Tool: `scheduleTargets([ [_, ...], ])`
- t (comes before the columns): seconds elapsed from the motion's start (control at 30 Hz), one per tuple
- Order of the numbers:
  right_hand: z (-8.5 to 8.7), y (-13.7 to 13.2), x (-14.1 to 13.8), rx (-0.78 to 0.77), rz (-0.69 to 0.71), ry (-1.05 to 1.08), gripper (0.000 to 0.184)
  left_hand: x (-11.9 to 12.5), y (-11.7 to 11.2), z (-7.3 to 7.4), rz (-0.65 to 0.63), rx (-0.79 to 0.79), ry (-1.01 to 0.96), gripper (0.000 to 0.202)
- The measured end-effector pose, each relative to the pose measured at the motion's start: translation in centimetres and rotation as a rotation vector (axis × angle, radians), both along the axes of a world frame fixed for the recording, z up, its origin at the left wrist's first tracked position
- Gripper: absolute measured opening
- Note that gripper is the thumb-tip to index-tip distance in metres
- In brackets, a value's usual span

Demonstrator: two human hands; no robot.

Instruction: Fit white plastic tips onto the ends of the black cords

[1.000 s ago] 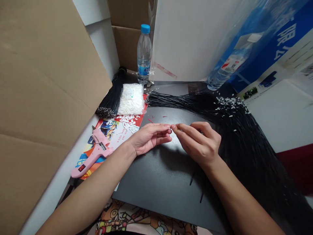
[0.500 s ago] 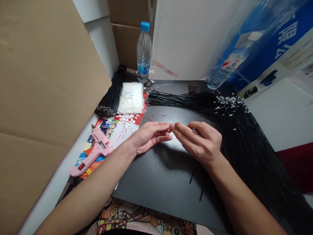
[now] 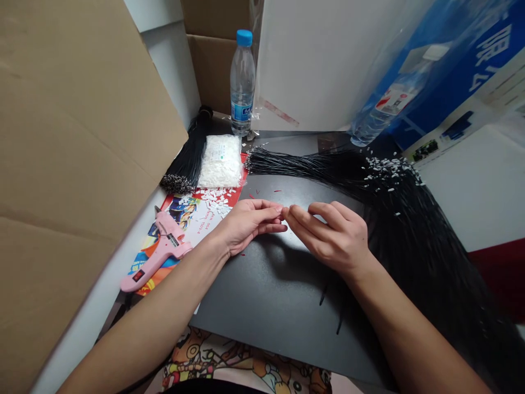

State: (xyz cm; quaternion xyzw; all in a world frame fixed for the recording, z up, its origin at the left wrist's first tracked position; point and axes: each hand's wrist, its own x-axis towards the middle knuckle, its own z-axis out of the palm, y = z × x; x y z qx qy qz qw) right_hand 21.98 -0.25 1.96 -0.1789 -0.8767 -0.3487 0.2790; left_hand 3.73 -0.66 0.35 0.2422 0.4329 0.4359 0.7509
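My left hand (image 3: 246, 224) and my right hand (image 3: 334, 238) meet fingertip to fingertip over a black sheet (image 3: 266, 306). Both pinch something very small between thumb and fingers; I cannot make it out. A thin black cord seems to run from under my right hand toward the large bundle of black cords (image 3: 410, 241) on the right. Small white plastic pieces (image 3: 388, 169) lie scattered on that bundle.
A pink glue gun (image 3: 158, 257) lies on a colourful printed sheet (image 3: 180, 219) at left. Behind it are a bag of white pieces (image 3: 221, 161), a tied black cord bundle (image 3: 186, 161) and a water bottle (image 3: 241, 82). Cardboard (image 3: 74, 137) walls the left side; a blue box (image 3: 463, 82) stands at right.
Both hands have stayed pinched together and shifted slightly left and up in the picture; the camera tilted a little. Nothing was picked up or put down.
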Motion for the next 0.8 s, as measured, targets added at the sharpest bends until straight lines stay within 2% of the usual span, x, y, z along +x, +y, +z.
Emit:
scheduleTargets([
  [0.23,-0.3,-0.4,-0.6,-0.018,-0.069,-0.022,0.013,0.2,-0.2,-0.1,0.045,0.020,0.027,0.018],
  [0.37,-0.8,-0.6,-0.6,-0.126,-0.155,0.011,0.015,0.5,-0.1,-0.1,0.081,0.064,0.029,0.016],
  [0.47,-1.2,-0.7,-0.5,-0.324,-0.214,0.081,0.018,0.6,0.0,-0.2,0.090,0.093,0.067,0.016],
  [0.57,-1.5,-0.8,-0.3,-0.635,-0.181,0.224,0.029,0.6,0.2,-0.4,0.069,0.122,0.104,0.012],
  [0.63,-1.6,-0.7,-0.1,-0.812,-0.155,0.334,0.030,0.5,0.3,-0.6,0.059,0.147,0.127,0.008],
  [0.8,-1.8,-0.5,-0.2,-1.046,-0.228,0.510,0.026,0.4,0.4,-0.7,0.077,0.182,0.161,0.007],
])
